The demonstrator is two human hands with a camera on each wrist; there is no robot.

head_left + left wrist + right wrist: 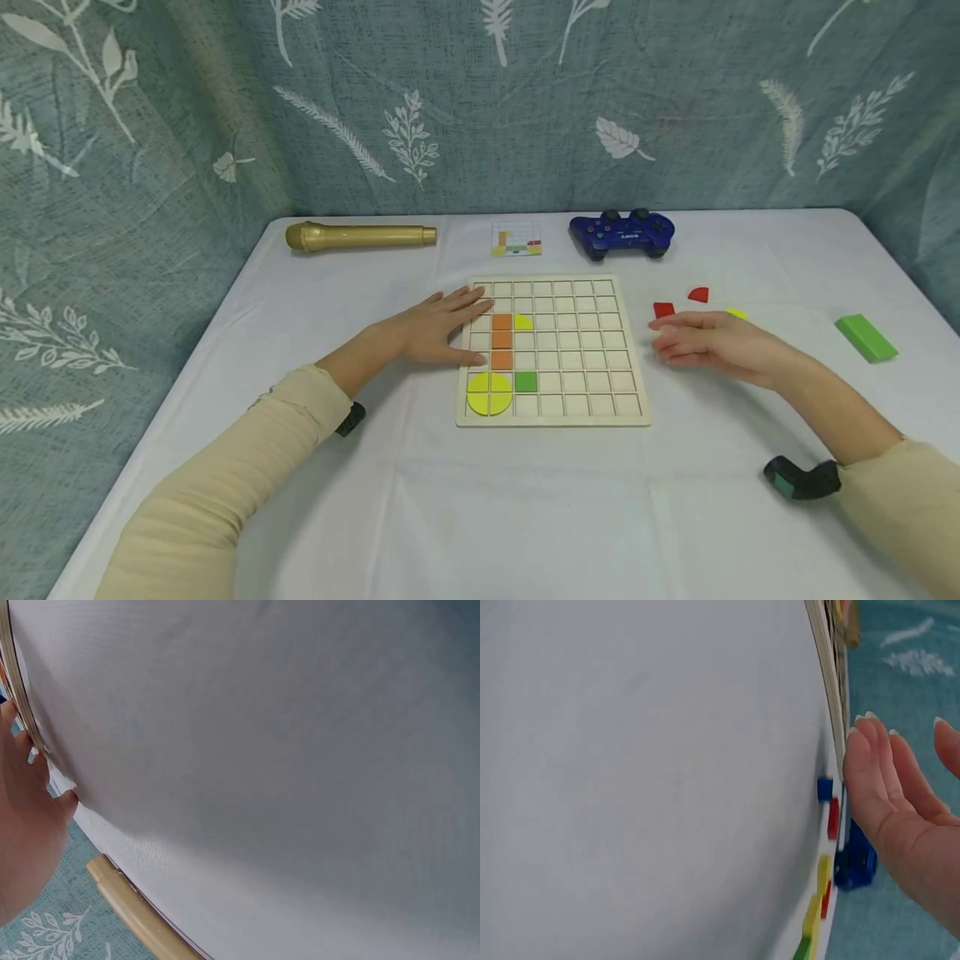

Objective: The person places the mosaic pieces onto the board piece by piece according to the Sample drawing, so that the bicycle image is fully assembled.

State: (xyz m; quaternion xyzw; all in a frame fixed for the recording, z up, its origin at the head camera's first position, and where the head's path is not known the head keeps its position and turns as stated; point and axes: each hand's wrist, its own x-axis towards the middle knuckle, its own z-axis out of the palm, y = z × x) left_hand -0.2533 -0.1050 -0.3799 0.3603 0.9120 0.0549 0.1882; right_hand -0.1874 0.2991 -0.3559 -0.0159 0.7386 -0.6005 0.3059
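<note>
A wooden grid board (555,421) lies on the white table. My left hand (438,329) rests at its left edge, fingers spread over the border and thumb near the orange squares (502,340). Set in the grid are a yellow quarter-circle (522,322), a green square (526,382) and a yellow circle (490,393) made of quarter pieces. Just right of the board my right hand (720,343) hovers with extended fingers, holding nothing. A red square (663,309) shows past its fingertips, and a blue piece (825,789) appears near them in the right wrist view.
Beyond the right hand lie a red quarter-circle (699,294), a partly hidden yellow piece (737,313) and a green block (866,337). Along the back stand a gold microphone (360,236), a pattern card (516,238) and a blue game controller (622,233), before a leaf-print curtain.
</note>
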